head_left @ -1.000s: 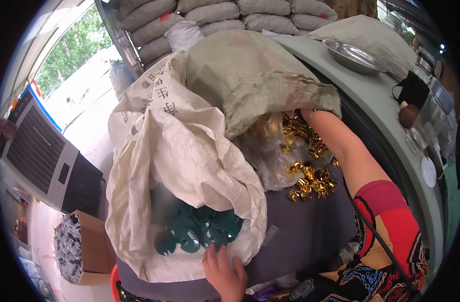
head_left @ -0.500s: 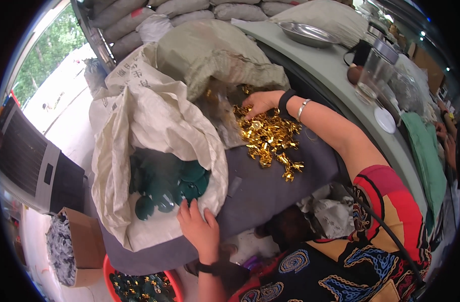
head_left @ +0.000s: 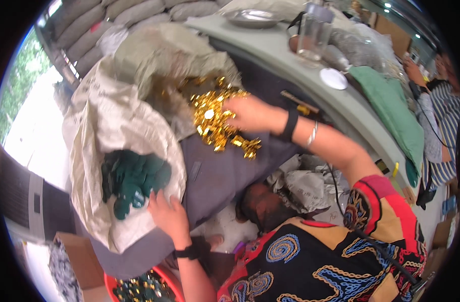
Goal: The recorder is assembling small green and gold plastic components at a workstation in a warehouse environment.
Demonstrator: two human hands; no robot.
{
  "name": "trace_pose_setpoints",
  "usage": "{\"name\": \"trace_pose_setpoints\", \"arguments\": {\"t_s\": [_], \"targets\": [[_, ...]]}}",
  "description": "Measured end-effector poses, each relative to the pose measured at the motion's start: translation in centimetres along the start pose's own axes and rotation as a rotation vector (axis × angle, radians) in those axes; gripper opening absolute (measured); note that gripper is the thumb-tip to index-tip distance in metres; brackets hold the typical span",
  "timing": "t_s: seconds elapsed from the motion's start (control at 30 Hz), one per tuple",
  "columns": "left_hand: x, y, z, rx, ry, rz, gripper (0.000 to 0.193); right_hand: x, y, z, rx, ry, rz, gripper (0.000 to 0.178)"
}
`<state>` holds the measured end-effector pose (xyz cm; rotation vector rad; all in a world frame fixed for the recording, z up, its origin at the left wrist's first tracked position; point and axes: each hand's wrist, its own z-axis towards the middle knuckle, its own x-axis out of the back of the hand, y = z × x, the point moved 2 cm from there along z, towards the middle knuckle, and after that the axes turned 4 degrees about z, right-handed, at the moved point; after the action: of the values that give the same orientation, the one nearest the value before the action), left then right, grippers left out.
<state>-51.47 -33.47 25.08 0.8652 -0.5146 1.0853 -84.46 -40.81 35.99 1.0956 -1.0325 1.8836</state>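
- The right hand (head_left: 252, 115) is reaching over the cloth (head_left: 222, 176) and is resting at the near right edge of the gold pieces (head_left: 209, 123), its fingers bending down toward them.
- Those fingers are blurring, so I cannot tell whether they are pinching a piece or only touching the pile.
- The gold pieces are lying heaped on the cloth at the mouth of the grey sack (head_left: 162, 48), with a few straggling toward the person.
- The left hand (head_left: 167, 216) is lying at the near lip of the white sack (head_left: 91, 131), its fingers loosely parted and apparently grasping nothing.
- Its fingertips are pointing at the green discs (head_left: 134, 173), which are sitting inside that sack; whether they are touching one, I cannot tell.
- For handling the gold well, the right fingers should be working lightly from the pile's edge, since the pieces seem to be catching on one another; hard squeezing could be creasing them.
- The left hand is probably serving best by keeping the sack's lip low, so the discs are staying within easy reach.
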Motion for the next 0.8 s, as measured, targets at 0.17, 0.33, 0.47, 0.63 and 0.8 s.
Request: {"name": "trace_pose_setpoints", "arguments": {"t_s": [0.17,0.33,0.47,0.63,0.8], "targets": [[-0.5,-4.6,-1.7,0.068,0.008,0.132,0.038,-4.7,-5.9,-8.0,0.015,-0.047,0.032,0.031],[2.1,1.7,-0.1,0.041,-0.097,0.026,0.035,-6.3,-3.2,-10.9,-0.049,0.053,0.070,0.023],[3.3,0.7,-0.3,0.061,-0.065,0.069,0.035,-6.9,-2.6,-8.1,0.003,0.100,0.069,0.016],[0.7,1.8,0.7,-0.019,-0.076,0.032,0.035,-7.4,-0.1,-9.3,-0.026,0.200,0.011,0.015],[2.5,0.3,0.0,0.048,-0.066,0.065,0.034,-7.8,-2.3,-8.5,0.078,0.240,0.142,0.020]]}}
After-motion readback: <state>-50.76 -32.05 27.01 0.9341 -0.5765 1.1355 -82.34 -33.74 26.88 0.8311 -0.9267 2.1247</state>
